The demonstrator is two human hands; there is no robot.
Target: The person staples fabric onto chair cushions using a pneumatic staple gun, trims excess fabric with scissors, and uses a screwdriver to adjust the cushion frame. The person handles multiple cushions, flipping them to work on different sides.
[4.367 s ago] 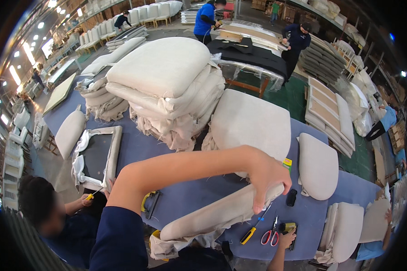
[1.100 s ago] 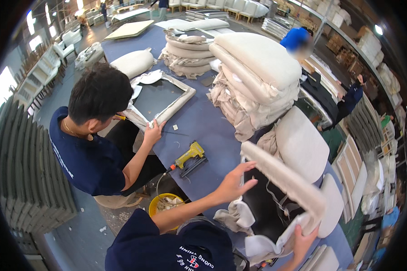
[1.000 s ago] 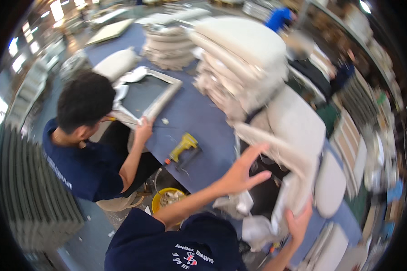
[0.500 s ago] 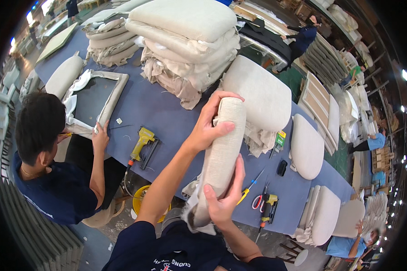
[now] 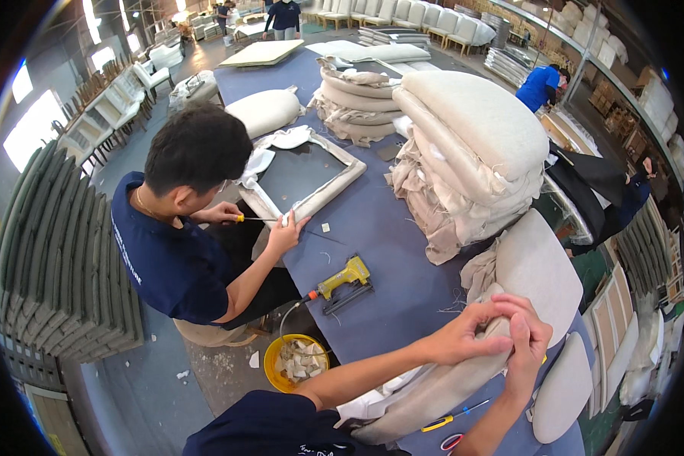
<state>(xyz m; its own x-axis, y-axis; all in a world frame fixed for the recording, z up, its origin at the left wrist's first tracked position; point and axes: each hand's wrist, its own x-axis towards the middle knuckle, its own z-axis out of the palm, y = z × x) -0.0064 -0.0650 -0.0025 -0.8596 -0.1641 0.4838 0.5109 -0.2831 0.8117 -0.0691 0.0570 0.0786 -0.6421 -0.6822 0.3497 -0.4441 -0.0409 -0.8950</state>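
At far left, stacked on edge: dark padded panels [image 5: 61, 258]. Next, a co-worker [image 5: 178, 262] bent over an upholstered frame [image 5: 347, 178], working a yellow-handled driver [image 5: 240, 218] along its near side. Farther right, below the table edge, a yellow bucket [image 5: 269, 363] of pale scraps [image 5: 302, 360]; above it, on the blue table [image 5: 403, 243], a staple gun [image 5: 347, 278]. Then, slanting across the table's near edge, the beige padded seat [image 5: 425, 399], with a yellow screwdriver [image 5: 438, 423] and red-handled scissors [image 5: 452, 441] just to its right. Gripping the seat's upper corner, the left hand [image 5: 475, 330], thumb against the cloth. Meeting it on the right, the right hand [image 5: 530, 338], fingers partly hidden; impossible to say whether clasping or merely pressing. Probably handling or turning the seat by that corner, no tool in use. Next, likely calling for even support from both sides, clear of the scissors.
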